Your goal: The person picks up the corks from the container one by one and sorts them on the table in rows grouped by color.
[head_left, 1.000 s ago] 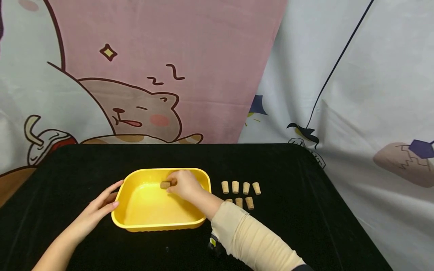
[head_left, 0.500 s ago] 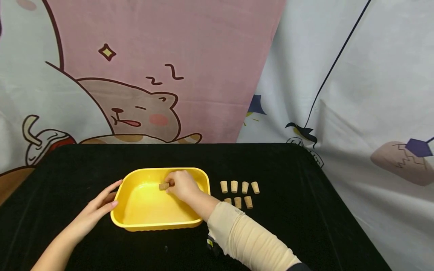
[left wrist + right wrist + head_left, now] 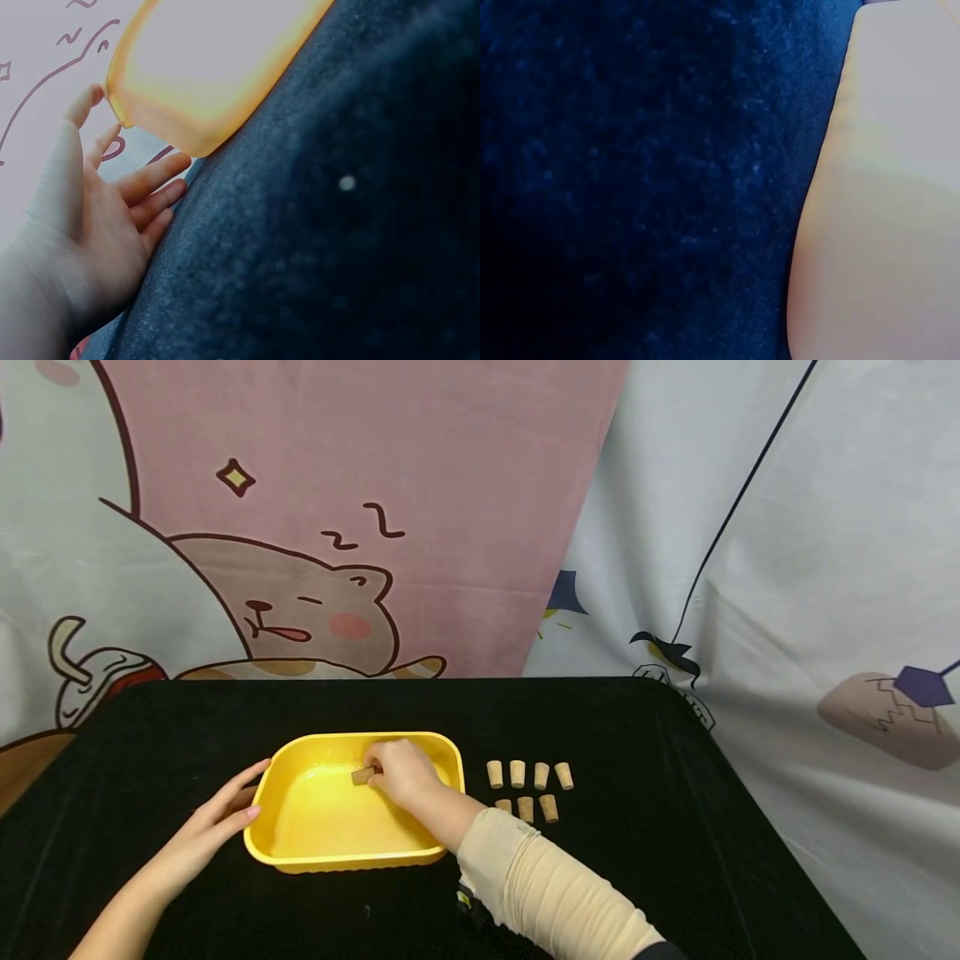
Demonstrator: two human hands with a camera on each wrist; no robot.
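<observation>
A yellow plastic basin (image 3: 322, 827) stands on the black cloth, left of centre. Inside it, my right hand (image 3: 405, 772) pinches a cork stopper (image 3: 363, 776) between thumb and fingers, low over the basin's floor; whether the cork touches the floor I cannot tell. My left hand (image 3: 213, 818) touches the basin's left rim with straight, spread fingers. The left wrist view shows the left hand (image 3: 112, 217) beside the outer wall of the basin (image 3: 210, 135). In the right wrist view only cloth and a pale, overexposed shape show, without the fingers.
Two rows of cork stoppers (image 3: 517, 774) stand on the cloth right of the basin; my right forearm partly covers one in the front row. The black cloth (image 3: 637, 860) covers the table. A printed curtain (image 3: 480, 527) hangs behind it.
The cork in my right hand has shifted slightly down and tilted a little. My left hand keeps its place on the rim. The view has drifted slightly.
</observation>
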